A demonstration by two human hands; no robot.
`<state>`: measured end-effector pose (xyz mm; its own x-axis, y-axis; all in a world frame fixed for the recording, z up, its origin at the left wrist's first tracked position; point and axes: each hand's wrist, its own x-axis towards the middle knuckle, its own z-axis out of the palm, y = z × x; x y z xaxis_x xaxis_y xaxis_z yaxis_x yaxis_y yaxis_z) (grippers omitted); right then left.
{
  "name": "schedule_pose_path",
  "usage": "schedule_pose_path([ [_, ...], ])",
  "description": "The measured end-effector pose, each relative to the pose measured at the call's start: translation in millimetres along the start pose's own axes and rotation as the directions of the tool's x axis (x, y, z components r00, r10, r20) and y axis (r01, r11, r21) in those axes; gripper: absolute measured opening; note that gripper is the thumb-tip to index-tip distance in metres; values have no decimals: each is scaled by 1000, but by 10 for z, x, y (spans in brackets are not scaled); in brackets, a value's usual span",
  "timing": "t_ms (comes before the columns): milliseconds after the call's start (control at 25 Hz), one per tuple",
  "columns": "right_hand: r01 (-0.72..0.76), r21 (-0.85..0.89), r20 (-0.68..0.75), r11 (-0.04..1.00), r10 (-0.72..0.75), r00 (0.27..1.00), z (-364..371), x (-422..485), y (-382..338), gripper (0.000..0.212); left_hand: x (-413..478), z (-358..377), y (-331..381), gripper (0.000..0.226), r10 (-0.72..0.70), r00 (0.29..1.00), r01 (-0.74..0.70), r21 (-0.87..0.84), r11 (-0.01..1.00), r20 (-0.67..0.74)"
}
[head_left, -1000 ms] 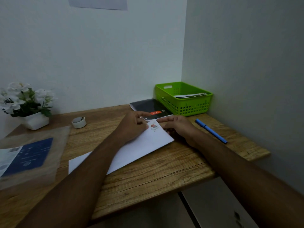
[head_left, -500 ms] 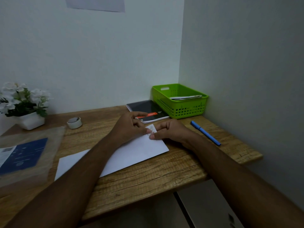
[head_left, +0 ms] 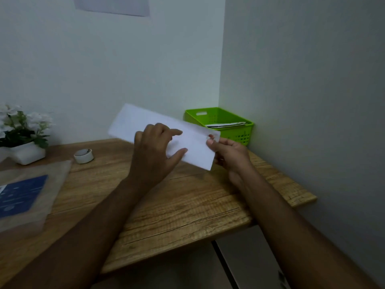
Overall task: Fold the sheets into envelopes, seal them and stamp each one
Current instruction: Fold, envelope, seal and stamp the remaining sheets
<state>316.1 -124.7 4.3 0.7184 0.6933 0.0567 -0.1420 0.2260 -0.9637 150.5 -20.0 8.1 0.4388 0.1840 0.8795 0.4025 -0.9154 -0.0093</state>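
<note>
A white envelope (head_left: 133, 122) is lifted off the wooden desk (head_left: 179, 207), tilted with its left end higher. My right hand (head_left: 229, 151) pinches its right end, thumb on the upper corner. My left hand (head_left: 154, 151) is at its middle, thumb under the lower edge and fingers spread across the face. The stamp seen before is hidden. A green basket (head_left: 239, 132) with papers inside stands in the back right corner, just behind the envelope's right end.
A roll of tape (head_left: 83, 156) sits at the back left of the desk. A white pot of white flowers (head_left: 23, 138) stands at the far left. A plastic sleeve with a blue sheet (head_left: 25, 195) lies at the left edge. Walls close off the back and right.
The envelope lay flat on the desk with both hands pressing its stamped corner; now both hands have raised it into the air in front of the basket. The notebook and pen are out of sight.
</note>
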Motion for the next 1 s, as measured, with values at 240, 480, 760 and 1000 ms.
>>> schedule_pose_path([
  [240,18,450,-286,893,125,950,-199,57,-325,20,142,250,533,47,-13,985,54,-235,970,170],
  [480,64,519,-381,853,163,910,-277,252,-457,12,496,623,1028,43,-347,901,428,-418,801,259],
  [760,34,477,-360,878,160,919,-331,457,-495,16,725,812,1116,26,-424,865,501,-409,763,269],
  [1000,-26,427,-322,904,179,930,-348,634,-377,15,802,895,1030,27,-573,718,694,-463,551,395],
])
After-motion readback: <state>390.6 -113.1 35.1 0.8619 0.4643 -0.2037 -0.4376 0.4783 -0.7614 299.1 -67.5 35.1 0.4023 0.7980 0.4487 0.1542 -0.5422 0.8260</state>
